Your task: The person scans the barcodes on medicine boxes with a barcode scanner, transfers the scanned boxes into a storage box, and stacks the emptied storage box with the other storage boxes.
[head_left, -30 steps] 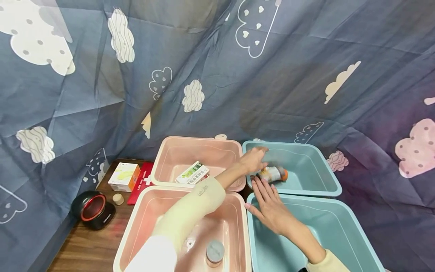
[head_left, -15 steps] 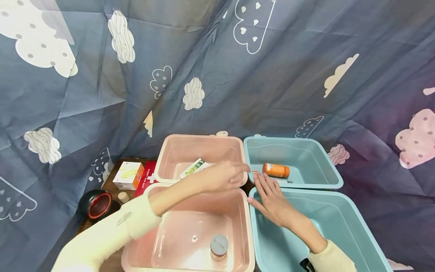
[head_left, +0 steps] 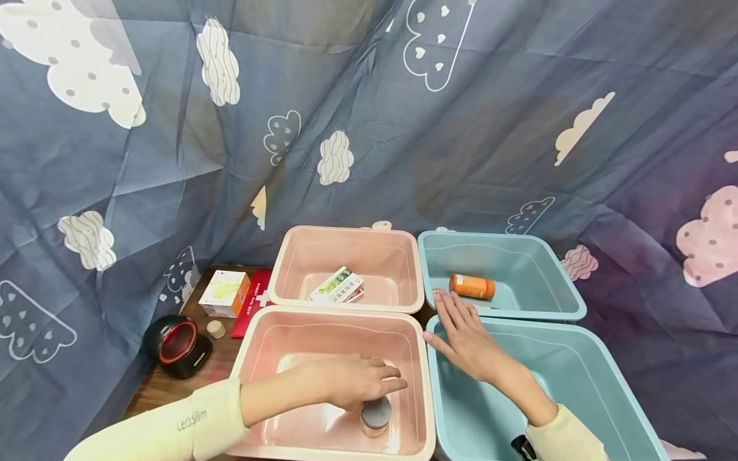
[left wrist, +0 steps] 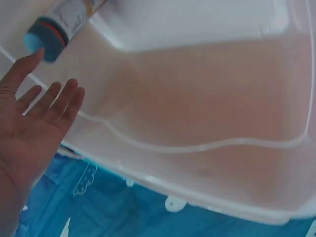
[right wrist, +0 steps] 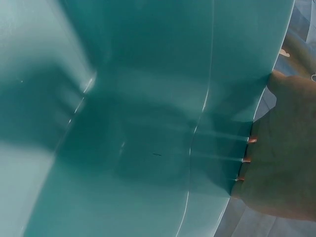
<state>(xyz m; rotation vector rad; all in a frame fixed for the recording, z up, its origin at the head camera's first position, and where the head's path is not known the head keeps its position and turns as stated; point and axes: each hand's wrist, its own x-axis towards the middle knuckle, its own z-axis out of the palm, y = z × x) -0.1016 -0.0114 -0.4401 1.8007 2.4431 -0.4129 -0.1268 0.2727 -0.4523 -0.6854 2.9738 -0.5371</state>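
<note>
My left hand (head_left: pixel 360 382) reaches down into the near pink bin (head_left: pixel 340 312), fingers spread, just beside a bottle with a grey cap (head_left: pixel 377 413). Seen from the left wrist, the thumb tip overlaps the cap of this bottle (left wrist: pixel 74 17), which has a pale printed label; nothing is gripped and the other fingers stay extended away from it. My right hand (head_left: pixel 469 342) lies palm down with straight fingers across the rim of the near blue bin (head_left: pixel 539 322). From the right wrist, the back of the right hand (right wrist: pixel 284 153) shows over that rim, fingertips mostly hidden.
In the far blue bin (head_left: pixel 501 235) lies an orange bottle (head_left: pixel 473 286). The far pink bin (head_left: pixel 352 230) holds a white-green box (head_left: pixel 337 285). At left on the wooden table are an orange-white box (head_left: pixel 225 293), a red first aid pouch (head_left: pixel 252 306), a cork-like piece (head_left: pixel 216 329) and a black device (head_left: pixel 179 346).
My left hand has left the far blue bin, where the orange bottle now lies, and come back and down into the near pink bin. The right hand stays at the blue rim.
</note>
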